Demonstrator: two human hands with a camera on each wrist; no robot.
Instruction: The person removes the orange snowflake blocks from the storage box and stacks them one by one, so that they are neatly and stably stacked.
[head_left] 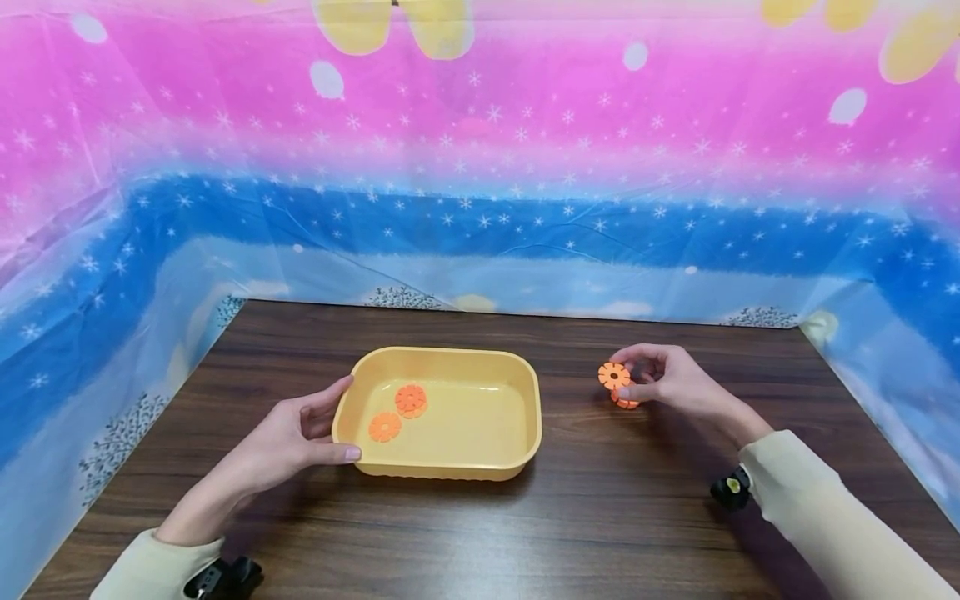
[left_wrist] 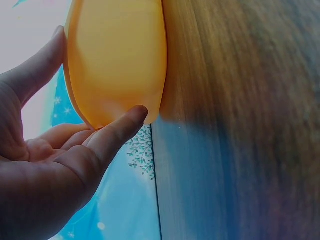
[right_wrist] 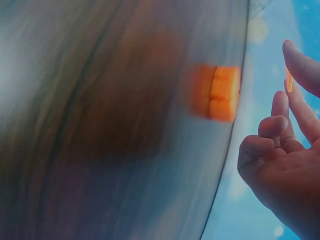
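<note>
My left hand grips the left end of a yellow plastic tray, thumb at the near corner and fingers along the outer wall. In the left wrist view, the tray wall lies between thumb and fingers. Several orange notched discs lie flat inside, on the tray's left part, some overlapping. Out to the right, my right hand pinches one orange notched disc between thumb and forefinger, tilted up. A small orange disc stack is on the table just under it; the hand partly hides the stack in the head view.
Beneath everything is a dark brown wood-grain table. A printed pink and blue cloth hangs along its back and both sides. Dark wrist cameras sit at both sleeves.
</note>
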